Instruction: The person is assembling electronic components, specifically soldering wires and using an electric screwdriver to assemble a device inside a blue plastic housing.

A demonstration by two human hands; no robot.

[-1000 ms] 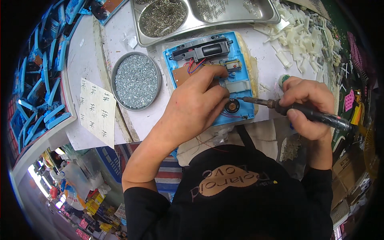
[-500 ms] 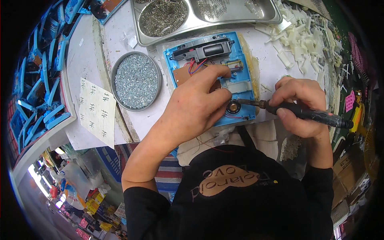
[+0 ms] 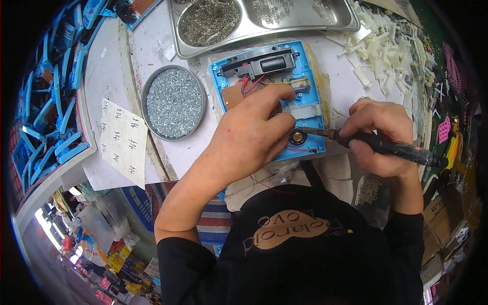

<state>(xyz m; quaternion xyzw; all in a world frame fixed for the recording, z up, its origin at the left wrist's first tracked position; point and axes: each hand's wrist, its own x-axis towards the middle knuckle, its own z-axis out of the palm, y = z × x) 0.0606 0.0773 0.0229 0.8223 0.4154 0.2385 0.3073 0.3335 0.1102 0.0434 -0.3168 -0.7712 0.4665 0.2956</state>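
A blue plastic housing (image 3: 315, 84) lies open on the table, with a black module (image 3: 272, 63), thin red, blue and yellow wires (image 3: 251, 84), a brown board (image 3: 233, 96) and a whitish block (image 3: 304, 111) inside. Over its middle is my left hand (image 3: 254, 127), fingers curled, fingertips beside the block; what they pinch is hidden. My right hand (image 3: 381, 134) is closed round the black handle of a tool that looks like a soldering iron (image 3: 401, 150). Its metal tip reaches the housing at the upper edge of a small round speaker (image 3: 298, 136), close to my left fingertips.
Left of the housing stands a round grey bowl of small screws (image 3: 174, 103), beside a paper sheet (image 3: 123, 142). A metal tray (image 3: 246, 23) with springs is behind. Loose white plastic pieces (image 3: 378, 51) are heaped at right; blue plastic parts (image 3: 51, 112) are piled far left.
The tool and my right hand have shifted very slightly. The housing has moved a touch to the right, with my left hand still over it.
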